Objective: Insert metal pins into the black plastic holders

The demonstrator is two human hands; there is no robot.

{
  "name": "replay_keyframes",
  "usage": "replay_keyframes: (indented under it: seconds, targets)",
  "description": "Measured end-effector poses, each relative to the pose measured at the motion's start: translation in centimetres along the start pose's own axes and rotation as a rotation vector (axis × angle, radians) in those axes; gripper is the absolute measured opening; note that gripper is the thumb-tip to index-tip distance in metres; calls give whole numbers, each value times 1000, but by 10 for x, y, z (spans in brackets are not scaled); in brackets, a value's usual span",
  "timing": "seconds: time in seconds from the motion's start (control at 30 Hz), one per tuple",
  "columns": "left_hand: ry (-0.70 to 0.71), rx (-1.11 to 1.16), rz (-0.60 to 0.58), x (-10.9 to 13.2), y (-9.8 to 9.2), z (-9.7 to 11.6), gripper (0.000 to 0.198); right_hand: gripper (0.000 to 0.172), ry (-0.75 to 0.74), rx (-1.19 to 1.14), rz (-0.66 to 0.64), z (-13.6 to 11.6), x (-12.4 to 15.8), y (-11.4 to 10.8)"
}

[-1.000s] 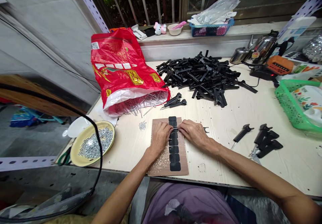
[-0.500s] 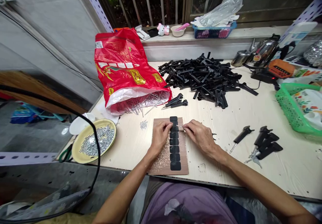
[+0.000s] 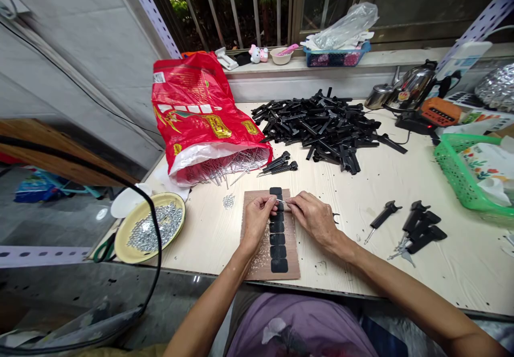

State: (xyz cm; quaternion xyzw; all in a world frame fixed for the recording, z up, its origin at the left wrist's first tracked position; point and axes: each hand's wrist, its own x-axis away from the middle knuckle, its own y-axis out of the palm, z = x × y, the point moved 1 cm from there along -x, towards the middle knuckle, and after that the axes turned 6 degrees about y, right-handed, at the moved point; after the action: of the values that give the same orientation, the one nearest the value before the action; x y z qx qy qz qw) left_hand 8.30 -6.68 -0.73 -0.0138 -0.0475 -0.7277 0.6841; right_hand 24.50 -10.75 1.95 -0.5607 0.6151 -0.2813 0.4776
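Observation:
My right hand (image 3: pixel 315 218) pinches a thin metal rod (image 3: pixel 282 202) that points left across a brown board (image 3: pixel 257 271). At its tip, the fingers of my left hand (image 3: pixel 257 217) are pinched together; whatever is between them is too small to make out. Beneath both hands, a row of black rounded pads (image 3: pixel 278 251) runs down the board. Pale crumbs lie on the board beside my left wrist. Just left of the board is a little heap of small silver pieces (image 3: pixel 228 202).
A yellow bowl (image 3: pixel 120 242) of small metal pieces stands left. Behind are a red bag (image 3: pixel 193 105) of metal rods and a pile of black plastic parts (image 3: pixel 321 127). Black-handled pieces (image 3: pixel 421 228) and a green basket (image 3: pixel 453 180) lie right. A black cable (image 3: pixel 158 239) hangs at left.
The rod in my right hand and the pinched fingertips of my left hand have come together. The whole view has shifted slightly.

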Motion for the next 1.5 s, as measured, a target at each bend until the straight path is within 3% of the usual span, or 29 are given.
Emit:
replay_keyframes:
  seconds: [0.3, 0.63, 0.87, 1.03, 1.3, 1.4, 1.5]
  targets:
    - [-32, 145, -57, 2, 3, 6, 30, 25, 24, 30, 23, -4, 2, -4]
    - [-303, 316, -213, -6, -6, 0, 37, 22, -10, 28, -13, 1, 6, -5]
    - [-78, 70, -173, -3, -8, 4, 27, 24, -88, 100, 11, -1, 8, -7]
    - [-114, 83, -179, -2, -9, 5, 26, 26, -97, 103, 32, -1, 5, -7]
    - [-44, -40, -169, -2, -13, 9, 25, 27, -91, 58, 26, 0, 4, -2]
    - [-75, -54, -194, -2, -15, 11, 26, 28, -53, -68, -43, 3, 1, 0]
    - [-85, -66, -219, -3, -17, 13, 28, 34, 75, -400, -251, 8, -5, 5]
